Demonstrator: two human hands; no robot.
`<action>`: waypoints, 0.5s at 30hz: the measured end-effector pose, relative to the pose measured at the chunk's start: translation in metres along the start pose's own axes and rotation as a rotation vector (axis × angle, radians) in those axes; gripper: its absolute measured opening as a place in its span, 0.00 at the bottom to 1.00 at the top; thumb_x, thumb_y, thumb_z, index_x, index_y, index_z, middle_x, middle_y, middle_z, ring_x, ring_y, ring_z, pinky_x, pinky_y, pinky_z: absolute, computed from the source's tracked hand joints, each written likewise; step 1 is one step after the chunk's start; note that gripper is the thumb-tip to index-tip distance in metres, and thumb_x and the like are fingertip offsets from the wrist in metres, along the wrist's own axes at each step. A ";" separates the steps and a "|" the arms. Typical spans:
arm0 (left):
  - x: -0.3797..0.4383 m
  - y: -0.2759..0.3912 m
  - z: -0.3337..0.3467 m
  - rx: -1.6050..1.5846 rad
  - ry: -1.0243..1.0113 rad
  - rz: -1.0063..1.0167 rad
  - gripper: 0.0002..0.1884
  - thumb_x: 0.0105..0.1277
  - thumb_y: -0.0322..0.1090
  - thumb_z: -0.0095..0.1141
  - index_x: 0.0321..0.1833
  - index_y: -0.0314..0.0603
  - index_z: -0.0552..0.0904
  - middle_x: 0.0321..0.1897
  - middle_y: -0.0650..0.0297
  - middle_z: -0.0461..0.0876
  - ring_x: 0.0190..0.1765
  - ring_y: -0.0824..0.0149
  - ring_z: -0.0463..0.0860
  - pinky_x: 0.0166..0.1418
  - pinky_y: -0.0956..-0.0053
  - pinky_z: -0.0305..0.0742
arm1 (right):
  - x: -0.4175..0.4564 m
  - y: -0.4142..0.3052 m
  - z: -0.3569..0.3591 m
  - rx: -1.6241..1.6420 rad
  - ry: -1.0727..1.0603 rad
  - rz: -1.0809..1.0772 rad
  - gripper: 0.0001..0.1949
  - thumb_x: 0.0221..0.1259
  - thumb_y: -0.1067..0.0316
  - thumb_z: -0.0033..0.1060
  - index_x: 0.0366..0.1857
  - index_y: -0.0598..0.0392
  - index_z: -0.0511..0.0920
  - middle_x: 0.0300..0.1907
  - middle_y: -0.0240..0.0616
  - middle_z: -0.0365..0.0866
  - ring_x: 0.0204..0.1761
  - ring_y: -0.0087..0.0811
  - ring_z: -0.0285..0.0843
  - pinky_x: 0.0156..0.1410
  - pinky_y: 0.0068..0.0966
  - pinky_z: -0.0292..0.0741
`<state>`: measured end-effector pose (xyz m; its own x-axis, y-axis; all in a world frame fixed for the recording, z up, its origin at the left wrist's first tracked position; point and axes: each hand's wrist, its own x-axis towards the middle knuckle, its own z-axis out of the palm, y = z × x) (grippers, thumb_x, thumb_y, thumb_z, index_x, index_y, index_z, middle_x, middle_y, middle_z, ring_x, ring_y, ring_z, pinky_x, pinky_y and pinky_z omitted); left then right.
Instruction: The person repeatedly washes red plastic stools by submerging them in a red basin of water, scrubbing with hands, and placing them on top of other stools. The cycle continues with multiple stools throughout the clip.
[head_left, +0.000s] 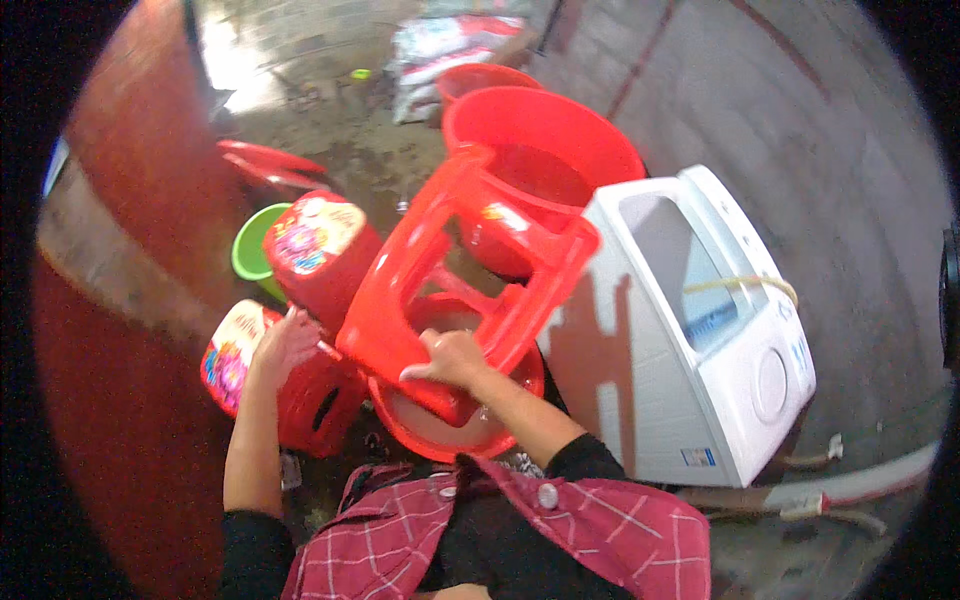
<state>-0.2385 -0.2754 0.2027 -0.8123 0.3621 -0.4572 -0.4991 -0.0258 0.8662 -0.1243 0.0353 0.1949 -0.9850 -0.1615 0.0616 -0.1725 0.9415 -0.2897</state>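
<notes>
My right hand (454, 360) grips the lower edge of a red plastic chair or stool (382, 322), which is tilted over a red basin (442, 446) of cloudy water. My left hand (289, 337) is raised with its fingers apart, close to that piece's left edge. Beside it are two red plastic stools with flower-printed seats, one stool (311, 236) farther off and one stool (322, 409) under my left hand. Whether my left fingertips touch anything is unclear. The held piece partly hides the basin.
A large red tub (555, 120) with water stands beyond, beside a white washing machine (652, 360) on the right with a hose across it. A green bucket (259, 240), red plastic items (274, 161) and printed sacks (442, 52) lie farther off on the wet floor.
</notes>
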 end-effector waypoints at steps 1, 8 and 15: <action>0.006 -0.009 0.000 0.067 0.018 -0.020 0.36 0.67 0.62 0.51 0.69 0.41 0.67 0.57 0.53 0.76 0.56 0.57 0.77 0.57 0.60 0.73 | -0.004 -0.001 0.016 0.014 -0.086 -0.032 0.39 0.41 0.22 0.57 0.32 0.58 0.76 0.25 0.50 0.82 0.31 0.49 0.83 0.37 0.44 0.78; 0.074 -0.094 0.080 0.327 -0.065 -0.299 0.51 0.63 0.51 0.63 0.76 0.29 0.45 0.70 0.50 0.64 0.68 0.58 0.69 0.67 0.64 0.66 | -0.029 0.032 0.135 0.086 -0.268 -0.089 0.35 0.45 0.27 0.59 0.31 0.57 0.74 0.23 0.47 0.81 0.29 0.47 0.83 0.35 0.42 0.78; 0.150 -0.342 0.041 0.380 -0.036 -0.326 0.59 0.54 0.57 0.68 0.74 0.23 0.46 0.72 0.41 0.58 0.73 0.52 0.61 0.73 0.64 0.58 | -0.065 0.083 0.318 0.199 -0.405 -0.058 0.31 0.47 0.31 0.60 0.29 0.56 0.74 0.21 0.44 0.80 0.28 0.45 0.82 0.34 0.40 0.77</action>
<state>-0.1774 -0.1744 -0.1537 -0.6182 0.3269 -0.7148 -0.5742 0.4332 0.6947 -0.0784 0.0295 -0.1365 -0.8917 -0.3525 -0.2839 -0.1875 0.8586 -0.4771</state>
